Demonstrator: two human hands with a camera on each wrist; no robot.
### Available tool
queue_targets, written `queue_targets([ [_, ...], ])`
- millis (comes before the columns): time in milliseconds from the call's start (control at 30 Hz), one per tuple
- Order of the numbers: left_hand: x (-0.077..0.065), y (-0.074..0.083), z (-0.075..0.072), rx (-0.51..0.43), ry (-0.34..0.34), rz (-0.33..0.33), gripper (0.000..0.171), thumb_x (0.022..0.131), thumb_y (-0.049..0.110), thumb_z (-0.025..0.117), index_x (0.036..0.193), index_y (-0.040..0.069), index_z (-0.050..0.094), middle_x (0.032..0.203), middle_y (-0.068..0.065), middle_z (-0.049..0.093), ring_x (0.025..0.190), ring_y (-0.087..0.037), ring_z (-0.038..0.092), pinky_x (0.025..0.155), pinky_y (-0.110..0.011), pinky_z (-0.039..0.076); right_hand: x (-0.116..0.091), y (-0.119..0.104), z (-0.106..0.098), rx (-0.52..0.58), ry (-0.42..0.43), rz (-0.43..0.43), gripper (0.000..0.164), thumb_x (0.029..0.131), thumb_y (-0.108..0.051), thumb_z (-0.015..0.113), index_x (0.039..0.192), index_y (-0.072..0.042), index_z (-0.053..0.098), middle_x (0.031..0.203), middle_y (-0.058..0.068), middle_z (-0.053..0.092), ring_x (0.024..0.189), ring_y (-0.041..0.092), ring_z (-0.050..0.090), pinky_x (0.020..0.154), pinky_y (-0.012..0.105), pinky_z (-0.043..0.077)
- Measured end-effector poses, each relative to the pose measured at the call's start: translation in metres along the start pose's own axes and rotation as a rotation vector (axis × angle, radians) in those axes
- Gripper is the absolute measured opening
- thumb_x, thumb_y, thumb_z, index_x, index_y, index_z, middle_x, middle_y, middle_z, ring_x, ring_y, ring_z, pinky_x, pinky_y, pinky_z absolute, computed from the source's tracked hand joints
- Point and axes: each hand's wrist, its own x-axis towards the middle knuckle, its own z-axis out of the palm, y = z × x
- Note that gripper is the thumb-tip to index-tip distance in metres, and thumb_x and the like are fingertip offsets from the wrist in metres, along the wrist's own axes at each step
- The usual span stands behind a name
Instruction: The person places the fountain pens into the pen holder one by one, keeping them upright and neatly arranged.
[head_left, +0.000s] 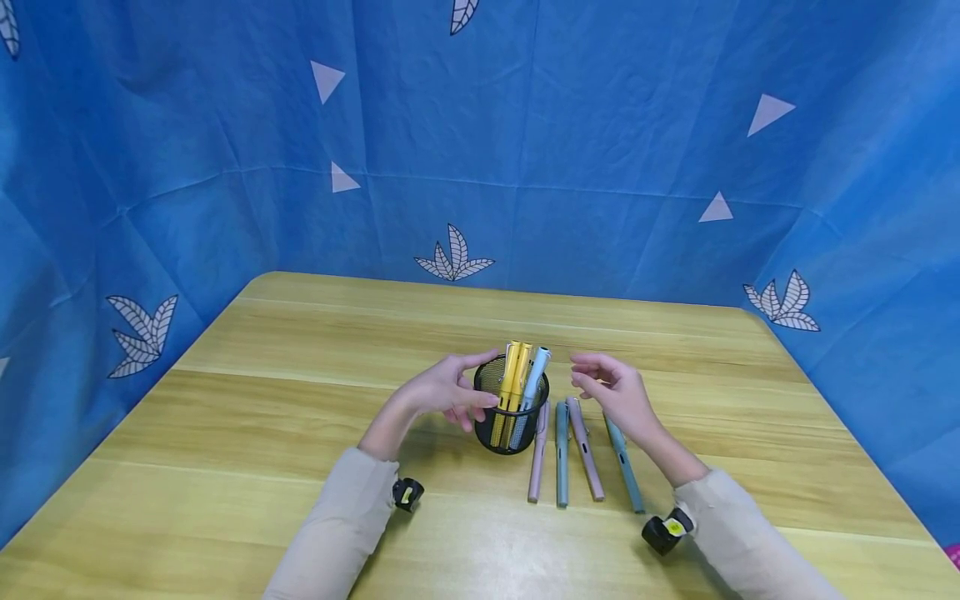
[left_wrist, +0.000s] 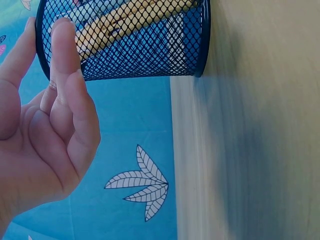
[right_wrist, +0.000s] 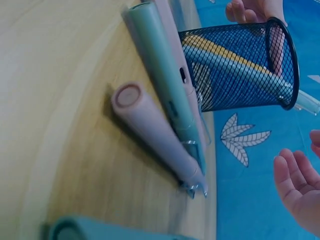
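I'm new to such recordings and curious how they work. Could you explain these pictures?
There's no machine: a person works bare-handed. The wide picture comes from a camera worn on the head; the two close ones come from small wrist cameras, one per arm. The left hand holds a black mesh cup containing yellow pens and a light-blue pen. Beside it on the table lie two lilac pens and two teal pens. The right hand hovers near them, holding nothing visible.

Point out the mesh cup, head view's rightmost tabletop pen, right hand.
Mesh cup (right_wrist: 230, 91): right wrist view, side wall.
Rightmost tabletop pen (head_left: 623, 463): head view, mid-length.
Right hand (head_left: 618, 395): head view, middle of the hand.
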Motion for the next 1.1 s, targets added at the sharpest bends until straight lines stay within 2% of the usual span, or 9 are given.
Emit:
queue_targets([
  [200, 0.000, -0.001, 0.000, -0.004, -0.001, -0.002, 0.075, 0.083, 0.017, 0.065, 0.143, 0.023, 0.021, 0.070, -0.019, 0.063, 0.051, -0.029, 0.060, 0.044, -0.032, 0.049, -0.006, 0.007, -0.008, -0.067, -0.029, 0.029, 0.025, 0.085, 0.002, 0.057, 0.107, 0.013, 0.056, 0.096, 0.030, 0.056, 0.074, 0.010, 0.059, 0.060, 0.032, 0.053],
  [400, 0.000, -0.001, 0.000, -0.007, -0.003, -0.001, 0.075, 0.083, 0.017, 0.064, 0.143, 0.022, 0.020, 0.069, -0.018, 0.063, 0.051, -0.027, 0.060, 0.046, -0.035, 0.051, -0.012, 0.014, -0.018, -0.154, -0.049, 0.097, 0.028, 0.084, -0.002, 0.060, 0.108, 0.011, 0.056, 0.095, 0.025, 0.058, 0.073, 0.019, 0.059, 0.058, 0.034, 0.053],
  [567, -0.001, 0.001, 0.001, -0.004, -0.002, -0.004, 0.075, 0.083, 0.017, 0.064, 0.143, 0.023, 0.020, 0.069, -0.019, 0.063, 0.053, -0.031, 0.060, 0.049, -0.039, 0.052, -0.017, 0.019, -0.026, -0.211, -0.074, 0.115, 0.028, 0.084, -0.002, 0.060, 0.108, 0.012, 0.056, 0.089, 0.019, 0.060, 0.072, 0.027, 0.058, 0.055, 0.032, 0.052],
  [700, -0.001, 0.001, 0.001, -0.002, -0.001, -0.004, 0.075, 0.083, 0.016, 0.064, 0.143, 0.023, 0.020, 0.070, -0.019, 0.063, 0.054, -0.033, 0.060, 0.050, -0.040, 0.052, -0.019, 0.024, -0.031, -0.232, -0.095, 0.143, 0.029, 0.083, -0.002, 0.060, 0.108, 0.013, 0.055, 0.089, 0.019, 0.059, 0.071, 0.026, 0.058, 0.054, 0.030, 0.052],
  [900, -0.001, 0.001, 0.001, -0.005, 0.002, -0.006, 0.075, 0.083, 0.016, 0.064, 0.143, 0.023, 0.021, 0.067, -0.015, 0.063, 0.053, -0.031, 0.060, 0.047, -0.036, 0.051, -0.021, 0.026, -0.039, -0.279, -0.123, 0.200, 0.031, 0.083, -0.004, 0.062, 0.109, 0.011, 0.055, 0.091, 0.018, 0.058, 0.069, 0.015, 0.055, 0.052, 0.028, 0.052],
  [1100, -0.001, 0.001, 0.001, -0.003, 0.004, -0.005, 0.075, 0.083, 0.016, 0.065, 0.143, 0.023, 0.021, 0.066, -0.014, 0.063, 0.053, -0.031, 0.060, 0.044, -0.031, 0.049, -0.021, 0.027, -0.044, -0.331, -0.170, 0.249, 0.033, 0.084, -0.005, 0.061, 0.111, 0.011, 0.053, 0.089, 0.018, 0.057, 0.058, 0.020, 0.052, 0.044, 0.027, 0.046],
])
